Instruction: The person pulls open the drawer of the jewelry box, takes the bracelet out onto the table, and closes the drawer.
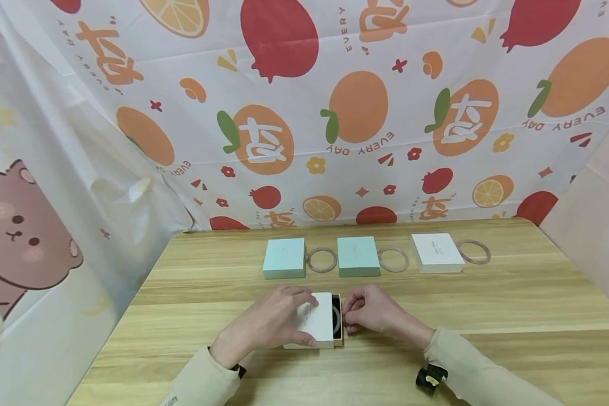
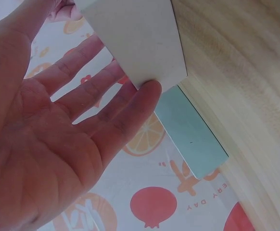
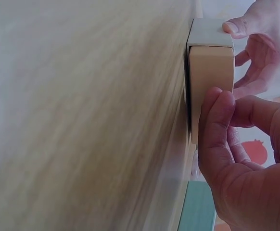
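A white slide-out box (image 1: 317, 322) lies on the wooden table (image 1: 487, 316) near the front edge. My left hand (image 1: 274, 322) lies over its white sleeve (image 2: 135, 38), thumb on the near side and fingers on the far side. The tan inner drawer (image 1: 338, 332) sticks out a little to the right, showing a dark lining and part of a pale bangle (image 1: 335, 317). My right hand (image 1: 370, 310) pinches the drawer's end (image 3: 211, 67) with curled fingers. In the right wrist view my left hand (image 3: 260, 43) shows behind the box.
Along the back stand two teal boxes (image 1: 284, 257) (image 1: 358, 256) and a white box (image 1: 436, 252), each with a translucent bangle (image 1: 322, 259) (image 1: 393, 259) (image 1: 473, 251) at its right. Fruit-print cloth walls close in the back and both sides.
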### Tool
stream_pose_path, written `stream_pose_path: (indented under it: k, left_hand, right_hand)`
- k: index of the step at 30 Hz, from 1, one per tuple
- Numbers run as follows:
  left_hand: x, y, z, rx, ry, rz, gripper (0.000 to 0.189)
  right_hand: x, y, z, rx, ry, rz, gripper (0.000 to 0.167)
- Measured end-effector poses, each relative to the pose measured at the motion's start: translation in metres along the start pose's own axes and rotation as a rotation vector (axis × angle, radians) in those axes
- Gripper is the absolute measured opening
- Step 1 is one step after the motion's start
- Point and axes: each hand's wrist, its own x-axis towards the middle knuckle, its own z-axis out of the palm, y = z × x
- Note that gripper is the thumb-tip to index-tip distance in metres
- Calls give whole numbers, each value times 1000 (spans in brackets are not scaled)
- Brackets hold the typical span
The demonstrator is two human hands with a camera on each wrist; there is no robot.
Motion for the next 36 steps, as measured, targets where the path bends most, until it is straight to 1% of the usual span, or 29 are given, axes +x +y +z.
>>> stream_pose_path:
  k: [6, 15, 24, 28, 36]
  left_hand:
    - [0, 0, 0, -6, -5, -11, 63]
    - [-1, -1, 1, -12, -3, -11, 62]
    - [0, -1, 1, -12, -9, -16, 62]
    - [0, -1, 1, -11, -14, -22, 62]
    - [0, -1, 2, -8, -3, -9, 63]
  right_hand:
    - [-2, -1, -2, -4, -7, -4, 8]
    - [-3, 0, -7, -30, -15, -16, 6]
    - [-4, 1, -9, -3, -24, -6, 9]
    - [-4, 1, -10, -11, -20, -2, 9]
    - [-5, 4, -13, 13, -19, -15, 11]
